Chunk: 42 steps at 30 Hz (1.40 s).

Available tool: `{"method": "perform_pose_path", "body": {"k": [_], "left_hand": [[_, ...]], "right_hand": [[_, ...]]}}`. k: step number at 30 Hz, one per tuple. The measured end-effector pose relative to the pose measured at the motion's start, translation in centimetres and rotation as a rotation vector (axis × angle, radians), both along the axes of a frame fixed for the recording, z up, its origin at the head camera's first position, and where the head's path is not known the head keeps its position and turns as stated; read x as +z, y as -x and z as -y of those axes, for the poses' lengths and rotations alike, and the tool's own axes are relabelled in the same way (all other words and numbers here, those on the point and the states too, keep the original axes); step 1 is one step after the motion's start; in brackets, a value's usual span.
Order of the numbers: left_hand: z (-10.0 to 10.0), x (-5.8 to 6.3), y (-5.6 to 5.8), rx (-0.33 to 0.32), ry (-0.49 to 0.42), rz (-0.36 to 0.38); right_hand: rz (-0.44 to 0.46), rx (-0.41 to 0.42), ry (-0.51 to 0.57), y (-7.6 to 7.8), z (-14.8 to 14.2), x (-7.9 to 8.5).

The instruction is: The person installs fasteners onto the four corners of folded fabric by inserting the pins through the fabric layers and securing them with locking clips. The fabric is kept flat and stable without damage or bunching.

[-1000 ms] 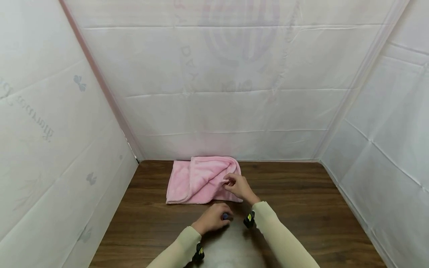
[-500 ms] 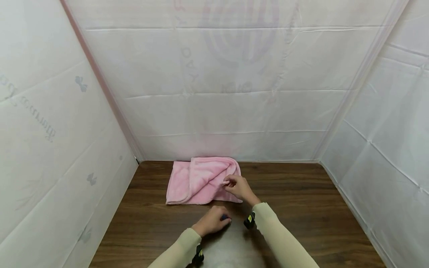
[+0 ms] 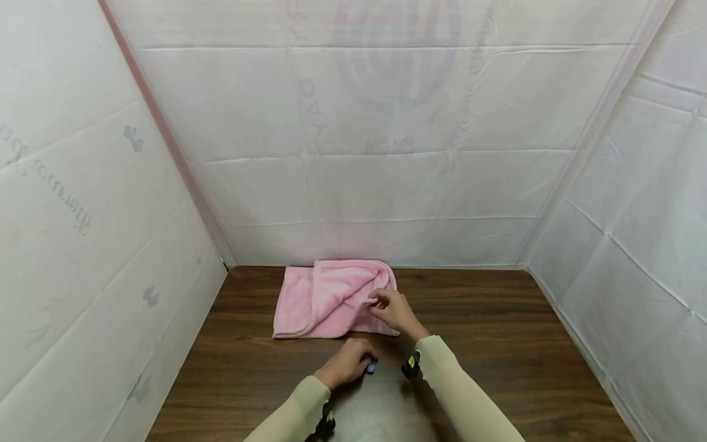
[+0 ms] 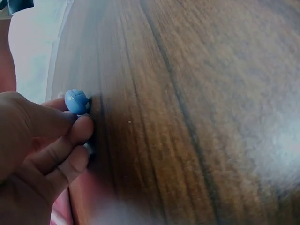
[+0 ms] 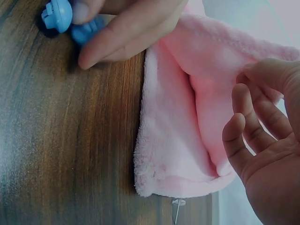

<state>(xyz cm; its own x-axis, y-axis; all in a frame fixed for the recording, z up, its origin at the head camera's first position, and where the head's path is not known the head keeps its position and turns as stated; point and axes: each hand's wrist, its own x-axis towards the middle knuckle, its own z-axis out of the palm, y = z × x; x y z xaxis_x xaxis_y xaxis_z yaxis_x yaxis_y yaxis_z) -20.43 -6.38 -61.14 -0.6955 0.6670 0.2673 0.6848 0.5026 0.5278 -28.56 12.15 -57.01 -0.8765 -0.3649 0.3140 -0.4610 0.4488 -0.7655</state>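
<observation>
One cloth (image 3: 334, 301) — in right hand (image 3: 393, 309)

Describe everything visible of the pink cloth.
The pink cloth looks soft and fleecy, with a seam along its edge. It lies folded in overlapping layers toward the back of the brown table. The right hand pinches a raised edge. A small clear piece sits by one corner; whether it touches is unclear.

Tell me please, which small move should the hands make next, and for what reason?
Probably the left hand should draw the outer blue piece into its grasp: the right wrist view shows it just outside that hand's hold, while an inner blue piece appears pinched. The right hand pinches an edge of the pink cloth, so it seems busy.
</observation>
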Motion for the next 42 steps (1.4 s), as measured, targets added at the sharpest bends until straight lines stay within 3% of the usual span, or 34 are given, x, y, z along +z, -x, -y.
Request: {"method": "perform_pose_path", "body": {"k": [11,22,28,37,42], "left_hand": [[0.2,-0.3,0.1,0.093,0.020,-0.020],[0.9,-0.3,0.2,0.128,-0.063,-0.046],[1.4,0.4,0.5,0.153,-0.099,-0.078],[2.4,2.7,1.6,0.319,-0.249,-0.121],[2.9,3.2,2.6,0.360,-0.349,-0.205]], "right_hand": [[-0.038,-0.002,0.000,0.0,-0.1,-0.1],[-0.030,0.007,0.013,-0.2,-0.2,0.2],[-0.026,-0.002,-0.001,-0.2,-0.1,0.2],[-0.005,0.009,-0.006,-0.1,-0.2,0.1],[-0.003,-0.005,-0.011,-0.2,-0.1,0.2]]}}
